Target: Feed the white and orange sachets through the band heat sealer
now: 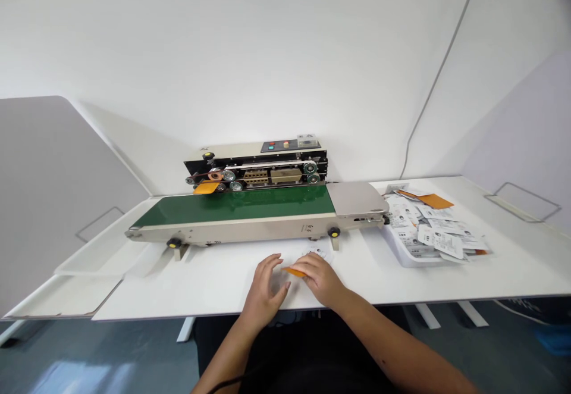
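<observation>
We look down on a smooth white table, where a long, low machine with a pale body stretches across the middle. Its flat, glossy green belt ends on the right in a smooth grey plate with rounded corners; behind the belt, round metal rollers and ribbed, brass-coloured blocks sit in a dark frame. Round black knobs with yellow centres stick out along the front, and a flat orange piece juts from the rollers' left end. To the right, a shallow white tray is heaped with flat, printed white packets, overlapping at all angles, with a flat orange packet lying on top at the back. To the left stands a translucent, shallow bin. In front of the machine, our right hand pinches a small, thin orange pouch by its right end, between thumb and fingers. Our left hand is open, its fingers loosely curved; the pouch's free end points into the space just beside its fingertips and thumb. Just beyond our right hand, a white printed packet lies on the table, partly hidden.
</observation>
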{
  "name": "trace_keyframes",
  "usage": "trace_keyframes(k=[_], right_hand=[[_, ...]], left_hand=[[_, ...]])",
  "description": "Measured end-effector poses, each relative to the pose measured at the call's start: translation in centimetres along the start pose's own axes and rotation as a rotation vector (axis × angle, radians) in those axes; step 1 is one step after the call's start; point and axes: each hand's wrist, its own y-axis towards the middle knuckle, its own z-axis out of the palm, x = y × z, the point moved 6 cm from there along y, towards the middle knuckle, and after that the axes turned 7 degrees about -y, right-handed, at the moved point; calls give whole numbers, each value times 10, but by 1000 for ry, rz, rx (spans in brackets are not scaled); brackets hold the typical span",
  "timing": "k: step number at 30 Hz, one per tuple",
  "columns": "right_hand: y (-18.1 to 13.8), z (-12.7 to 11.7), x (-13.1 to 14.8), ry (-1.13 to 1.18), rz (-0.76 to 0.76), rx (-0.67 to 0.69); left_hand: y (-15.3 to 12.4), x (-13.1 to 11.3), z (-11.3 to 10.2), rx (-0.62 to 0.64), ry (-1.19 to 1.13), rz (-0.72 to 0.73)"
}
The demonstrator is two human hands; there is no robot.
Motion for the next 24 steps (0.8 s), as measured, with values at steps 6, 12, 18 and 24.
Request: trace_keyframes(k=[6,12,18,24], right_hand=[[-8,8,2,134,65,114],[-6,1,8,164,111,116],[-6,1,4,155,174,112],[-3,-1,7,163,237,251]], left_hand=[[-5,1,0,70,-22,-31],[-12,14,-6,-30,-135,-131],[-10,10,-8,-40,-201,-164],[-12,10,-3,18,-263,-216]])
